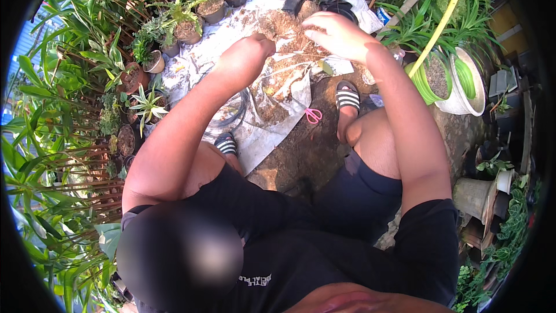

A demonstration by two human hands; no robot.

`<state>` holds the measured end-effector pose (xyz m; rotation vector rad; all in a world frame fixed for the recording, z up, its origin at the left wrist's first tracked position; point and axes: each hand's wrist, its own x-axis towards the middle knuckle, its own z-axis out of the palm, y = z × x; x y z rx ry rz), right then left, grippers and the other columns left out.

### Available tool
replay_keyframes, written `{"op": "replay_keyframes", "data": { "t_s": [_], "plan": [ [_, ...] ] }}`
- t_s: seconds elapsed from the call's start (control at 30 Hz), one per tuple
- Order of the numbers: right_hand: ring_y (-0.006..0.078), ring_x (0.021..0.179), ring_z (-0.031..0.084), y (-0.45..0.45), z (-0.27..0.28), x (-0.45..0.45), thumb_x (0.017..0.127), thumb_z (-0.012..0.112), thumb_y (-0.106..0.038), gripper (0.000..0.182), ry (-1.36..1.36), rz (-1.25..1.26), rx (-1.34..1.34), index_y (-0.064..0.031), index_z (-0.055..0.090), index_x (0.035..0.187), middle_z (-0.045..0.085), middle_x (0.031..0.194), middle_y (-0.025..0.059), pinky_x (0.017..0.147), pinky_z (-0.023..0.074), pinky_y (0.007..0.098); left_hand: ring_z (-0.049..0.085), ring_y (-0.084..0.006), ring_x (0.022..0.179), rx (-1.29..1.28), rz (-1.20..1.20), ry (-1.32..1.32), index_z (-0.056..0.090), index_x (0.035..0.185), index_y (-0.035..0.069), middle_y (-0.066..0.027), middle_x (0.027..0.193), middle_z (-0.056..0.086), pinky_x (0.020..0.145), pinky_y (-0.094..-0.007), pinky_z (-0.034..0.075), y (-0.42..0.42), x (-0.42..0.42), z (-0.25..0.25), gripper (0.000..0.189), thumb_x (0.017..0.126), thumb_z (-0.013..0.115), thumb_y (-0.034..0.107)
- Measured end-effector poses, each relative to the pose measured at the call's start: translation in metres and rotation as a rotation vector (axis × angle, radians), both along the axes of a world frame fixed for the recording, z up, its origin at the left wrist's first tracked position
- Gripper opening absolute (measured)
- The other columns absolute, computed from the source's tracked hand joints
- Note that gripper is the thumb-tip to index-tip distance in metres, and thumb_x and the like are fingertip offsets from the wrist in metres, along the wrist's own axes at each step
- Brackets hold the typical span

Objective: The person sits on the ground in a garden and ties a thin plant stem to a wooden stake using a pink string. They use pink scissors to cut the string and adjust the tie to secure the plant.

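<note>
My left hand (247,58), its fingers curled, is over a white sheet (260,141) strewn with brown soil or coir (282,24). What lies inside those fingers is hidden. To its right, my right hand (334,34) arches with thumb and fingers apart, near a small dark pot (293,4); whether it holds something is unclear. A thin strand (304,54) runs between the hands. Below my left hand lies a coil of dark wire or tubing (239,115). Pink-handled scissors (313,115) rest at the sheet's edge, between my sandalled feet.
Small potted plants (186,28) line the sheet's left side, with dense foliage beyond. A yellow hose or pole (443,21) slants down at the right to a green pot (434,80) beside a white basin (469,95). A wooden plank (412,0) leans at the upper right.
</note>
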<state>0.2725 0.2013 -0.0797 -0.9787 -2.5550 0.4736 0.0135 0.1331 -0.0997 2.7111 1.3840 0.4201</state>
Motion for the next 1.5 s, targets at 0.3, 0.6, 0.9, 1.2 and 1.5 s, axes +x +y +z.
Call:
{"op": "replay_keyframes", "data": {
  "t_s": [0.3,0.6,0.9,1.2,1.5],
  "plan": [
    [0.0140,0.063,0.049,-0.014,0.012,-0.057,0.096,0.054,-0.020,0.020,0.080,0.127,-0.403,-0.0015,0.058,0.089,0.054,0.069,0.0077,0.060,0.0441,0.0354,0.065,-0.0259,0.087,-0.135,0.025,-0.374,0.067,0.108,0.003,-0.0145,0.099,0.067,0.081,-0.0339,0.052,-0.001,-0.006,0.028,0.019,0.090,0.065,0.010],
    [0.0105,0.067,0.049,-0.010,0.025,-0.072,0.094,0.060,-0.019,0.019,0.070,0.112,-0.430,-0.0028,0.067,0.100,0.059,0.073,0.0029,0.063,0.0428,0.0296,0.064,-0.0138,0.089,-0.347,0.066,-0.638,0.066,0.115,0.003,-0.0088,0.101,0.068,0.082,-0.0291,0.052,-0.013,-0.035,0.030,0.025,0.091,0.066,0.007],
    [0.0099,0.072,0.057,-0.016,0.024,-0.087,0.093,0.060,-0.020,0.023,0.030,0.139,-0.509,-0.0044,0.070,0.107,0.068,0.081,0.0051,0.067,0.0463,0.0285,0.067,-0.0257,0.081,0.048,-0.068,-0.445,0.072,0.100,0.002,-0.0114,0.087,0.069,0.074,-0.0335,0.053,-0.022,-0.059,0.033,0.017,0.083,0.068,0.000],
    [0.0139,0.069,0.060,-0.029,0.030,-0.106,0.093,0.059,-0.020,0.024,-0.005,0.093,-0.306,-0.0051,0.069,0.108,0.070,0.084,0.0101,0.067,0.0475,0.0297,0.066,-0.0266,0.083,0.086,-0.028,-0.440,0.070,0.099,0.001,-0.0118,0.087,0.068,0.073,-0.0352,0.053,-0.029,-0.071,0.036,0.016,0.084,0.067,0.003],
    [0.0232,0.087,0.069,-0.019,0.046,-0.079,0.092,0.060,-0.029,0.030,0.148,-0.072,-0.176,-0.0082,0.070,0.110,0.072,0.100,0.0120,0.078,0.0516,0.0342,0.064,-0.0249,0.079,-0.048,0.302,-0.286,0.065,0.101,0.004,-0.0122,0.090,0.066,0.075,-0.0362,0.051,-0.030,-0.115,0.038,0.021,0.081,0.061,0.001]
  ]
}}
